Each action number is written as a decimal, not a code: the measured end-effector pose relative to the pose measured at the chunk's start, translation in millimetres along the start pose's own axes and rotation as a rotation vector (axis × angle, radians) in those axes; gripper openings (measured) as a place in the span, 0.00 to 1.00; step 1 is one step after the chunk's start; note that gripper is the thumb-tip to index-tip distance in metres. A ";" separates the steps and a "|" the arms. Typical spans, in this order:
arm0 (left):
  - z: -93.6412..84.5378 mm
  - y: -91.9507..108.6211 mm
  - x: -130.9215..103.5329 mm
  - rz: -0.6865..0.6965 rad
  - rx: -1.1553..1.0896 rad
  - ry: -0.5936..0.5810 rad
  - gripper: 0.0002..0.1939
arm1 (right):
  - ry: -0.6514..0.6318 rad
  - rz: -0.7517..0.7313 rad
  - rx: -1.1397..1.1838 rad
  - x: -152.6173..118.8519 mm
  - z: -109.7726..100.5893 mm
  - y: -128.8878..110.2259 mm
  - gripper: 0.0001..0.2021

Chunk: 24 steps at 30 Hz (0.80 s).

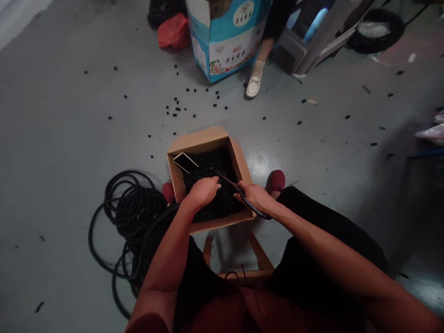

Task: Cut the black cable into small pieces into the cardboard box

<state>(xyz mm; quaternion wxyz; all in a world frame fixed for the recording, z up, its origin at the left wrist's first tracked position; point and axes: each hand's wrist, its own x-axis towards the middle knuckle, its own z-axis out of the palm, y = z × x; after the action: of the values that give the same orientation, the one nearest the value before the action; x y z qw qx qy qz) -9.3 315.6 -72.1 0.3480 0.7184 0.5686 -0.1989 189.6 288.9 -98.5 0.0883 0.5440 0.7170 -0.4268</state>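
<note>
Both hands are over the box [247, 167], near each other. Right hand [255, 196] is gripping the scissors [251, 206]; their blades point forward and to the left, above the black pieces [217, 206] which fill the box bottom. Left hand [204, 190] is just beside the blades; its fingers are bent, but I cannot tell whether they close on something. At the left of the box, a black hose [133, 208] lies on the floor [62, 152] in loose coils, and one length of it passes close to the left forearm. Inside the box, in the far left corner, a flat dark object [186, 163] with pale edges rests tilted. Beyond the box, small black bits [178, 109] are scattered before a blue carton [234, 48].
</note>
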 end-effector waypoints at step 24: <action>-3.8 0.3 -2.2 -0.045 -0.022 0.132 0.19 | -0.009 0.004 0.010 10.8 13.6 12.4 0.15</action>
<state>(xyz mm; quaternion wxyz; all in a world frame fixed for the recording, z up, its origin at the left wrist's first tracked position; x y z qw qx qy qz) -10.1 316.8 -67.9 0.3128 0.7132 0.6085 -0.1526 191.3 287.5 -119.8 0.0898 0.5440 0.7132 -0.4329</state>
